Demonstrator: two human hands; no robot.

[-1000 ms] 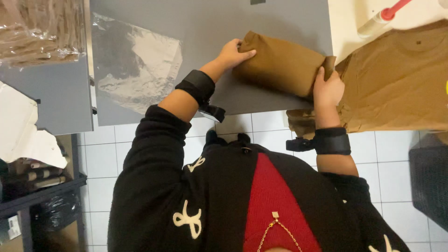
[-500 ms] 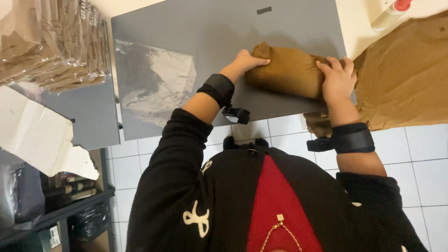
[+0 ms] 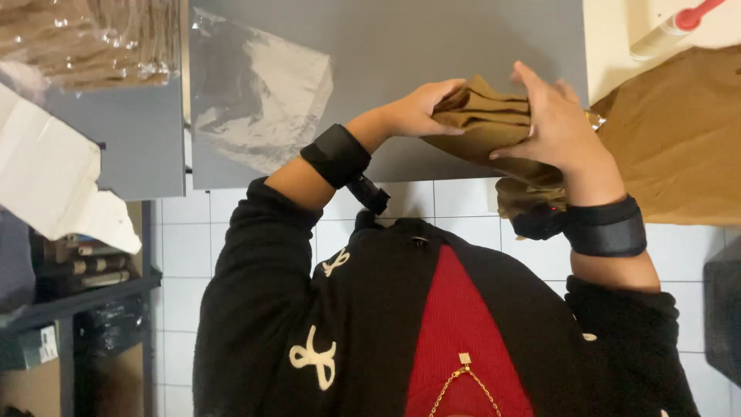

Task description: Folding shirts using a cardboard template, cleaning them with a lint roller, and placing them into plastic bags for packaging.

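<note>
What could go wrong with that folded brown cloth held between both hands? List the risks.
1. The folded brown cloth is pinched only between the left hand and right hand, at the edge of the grey table; its layers could slip loose and unfold.
2. Its lower end hangs past the table edge, so it might drop to the tiled floor.

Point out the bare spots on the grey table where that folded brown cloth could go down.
Bare grey table lies between the clear plastic bag and the table's right edge, above the folded brown cloth gripped by the left hand and right hand. Crowded: the bagged stack at left, loose brown fabric at right.
</note>
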